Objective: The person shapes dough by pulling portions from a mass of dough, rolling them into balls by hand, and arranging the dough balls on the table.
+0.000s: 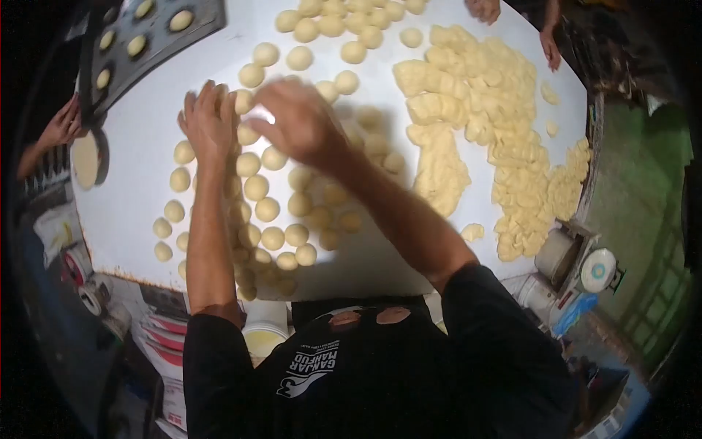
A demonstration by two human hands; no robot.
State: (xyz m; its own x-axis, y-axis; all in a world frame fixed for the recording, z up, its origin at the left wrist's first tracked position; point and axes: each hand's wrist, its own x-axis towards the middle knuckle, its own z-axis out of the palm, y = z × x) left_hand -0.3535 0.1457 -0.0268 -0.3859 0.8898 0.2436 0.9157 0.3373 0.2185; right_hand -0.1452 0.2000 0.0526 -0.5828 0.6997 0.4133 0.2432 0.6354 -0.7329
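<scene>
My left hand point(208, 121) lies palm down on the white table point(131, 227), fingers extended and slightly spread beside a dough ball point(243, 101). Anything under its palm is hidden. To its right, my right hand point(296, 121) is smeared by motion above the dough balls, with a bright gap near the thumb; whether it holds anything cannot be made out. Round pale-yellow dough balls point(256, 187) lie around and below both forearms, some in shadow. More dough balls point(331, 25) cluster at the far side.
Cut dough pieces point(519, 154) and a larger dough slab point(439, 172) cover the right side. A dark baking tray point(157, 51) holds several dough balls at upper left. Other people's hands show at left point(62, 126) and far right point(482, 9). A dial scale point(599, 271) stands beyond the right edge.
</scene>
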